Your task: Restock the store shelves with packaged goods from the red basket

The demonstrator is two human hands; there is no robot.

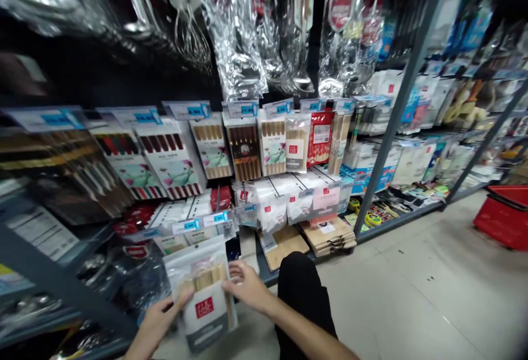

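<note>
A clear-topped plastic packet of wooden sticks (pixel 206 316), with a white and grey label and a red square logo, is held up low in front of the shelf. My left hand (pixel 163 316) grips its left edge, thumb across the front. On the packet's right edge my right hand (pixel 247 286) has its thumb on the front and fingers curled behind. The exact kind of sticks is hard to make out. Just behind the packet hang small packs on hooks with blue price tags (pixel 192 225).
Chopstick packs (pixel 171 156) hang in a row above, under wrapped ladles and a whisk (pixel 192 41). Wooden cutting boards (pixel 284 244) lie on the bottom shelf. A grey upright post (pixel 396 129) divides the racks. My bent knee (pixel 303 294) is close by; a red basket (pixel 503 217) stands on the floor.
</note>
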